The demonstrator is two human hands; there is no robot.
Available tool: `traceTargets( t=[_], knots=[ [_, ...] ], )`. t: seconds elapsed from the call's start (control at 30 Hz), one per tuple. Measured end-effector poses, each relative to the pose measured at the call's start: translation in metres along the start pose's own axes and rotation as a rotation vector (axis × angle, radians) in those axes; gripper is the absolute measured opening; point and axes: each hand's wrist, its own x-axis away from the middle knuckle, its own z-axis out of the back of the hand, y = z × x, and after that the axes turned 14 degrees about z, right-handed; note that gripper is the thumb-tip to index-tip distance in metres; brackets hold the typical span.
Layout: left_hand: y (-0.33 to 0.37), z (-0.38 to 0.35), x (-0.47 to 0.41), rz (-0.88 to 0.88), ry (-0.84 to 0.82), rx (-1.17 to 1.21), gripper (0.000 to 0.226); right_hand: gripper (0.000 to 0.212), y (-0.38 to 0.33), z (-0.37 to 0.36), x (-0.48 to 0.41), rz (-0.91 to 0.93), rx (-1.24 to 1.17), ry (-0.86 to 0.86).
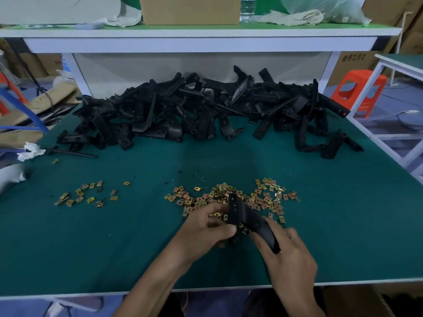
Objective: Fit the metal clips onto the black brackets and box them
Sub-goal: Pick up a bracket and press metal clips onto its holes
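Both hands hold one black bracket (246, 216) over the near middle of the green table (137, 236). My right hand (287, 250) grips its lower end. My left hand (207, 227) has its fingers curled round the upper part, with the thumb near a brass-coloured metal clip (244, 230) on the bracket's underside. Just behind the hands lies a spread of several loose clips (263, 197). A smaller scatter of clips (84, 195) lies to the left. A big heap of black brackets (206, 110) fills the back of the table.
A cardboard box (190, 10), a water bottle (247, 8) and rags sit on the white shelf (199, 30) above the heap. White crumpled paper (31, 151) lies at the table's left edge. An orange stool (360, 90) stands beyond the right edge.
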Motion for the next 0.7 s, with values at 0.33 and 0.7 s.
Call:
traceTargets(
  t=[0.33,0.7],
  knots=[
    [0.015,0.041,-0.045,-0.277,0.595,-0.628,0.017,0.053,-0.004,0.000,0.001,-0.045,-0.039,0.050],
    [0.020,0.073,-0.080,-0.258,0.668,-1.033,0.005,0.055,-0.005,0.001,0.001,-0.052,-0.022,0.007]
  ],
)
